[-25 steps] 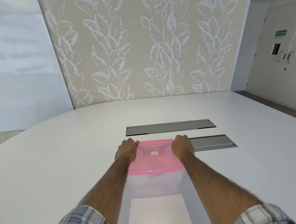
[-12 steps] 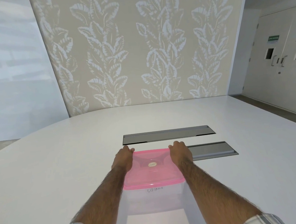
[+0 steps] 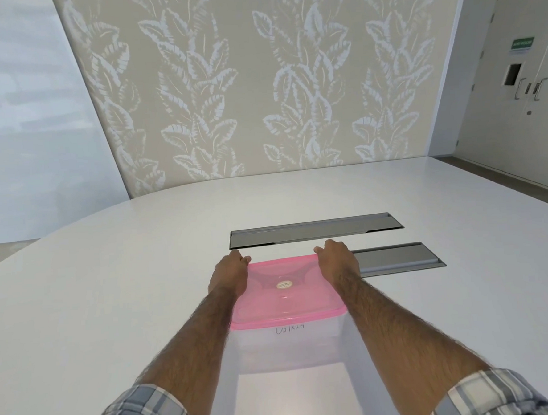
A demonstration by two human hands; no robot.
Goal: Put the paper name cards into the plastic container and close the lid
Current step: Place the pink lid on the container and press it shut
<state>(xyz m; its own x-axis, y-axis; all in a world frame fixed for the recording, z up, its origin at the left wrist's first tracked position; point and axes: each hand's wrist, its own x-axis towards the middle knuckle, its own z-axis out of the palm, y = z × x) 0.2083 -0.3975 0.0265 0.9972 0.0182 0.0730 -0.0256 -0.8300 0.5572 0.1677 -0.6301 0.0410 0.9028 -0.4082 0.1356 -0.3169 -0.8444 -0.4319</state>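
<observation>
On the white table [image 3: 110,281], directly in front of the person, stands the translucent plastic container [image 3: 291,350] with its pink lid [image 3: 288,299] lying flat across the top. Both forearms reach straight forward along the container's two sides, almost parallel, and checked sleeves [image 3: 144,414] show at the bottom corners of the view. The left hand [image 3: 230,272] is set on the lid's far left corner, knuckles up, with its fingers curled down over the rim and the thumb tip at the far edge. The right hand [image 3: 338,261] mirrors it on the far right corner, fingers wrapped over the rim in the same way. The hands are apart, a lid's width between them, each clamped on its own corner. A small round sticker [image 3: 284,285] sits at the lid's centre, and handwritten letters [image 3: 289,329] mark the near wall just under the rim. What lies inside cannot be made out through the cloudy plastic. Just beyond the hands, two grey metal hatches are set flush in the tabletop: the far hatch [image 3: 315,230] and, to the right, the near hatch [image 3: 397,259], partly behind the right hand. A leaf-patterned wall [image 3: 258,80] rises behind the table, with a double door [image 3: 529,95] at the right.
</observation>
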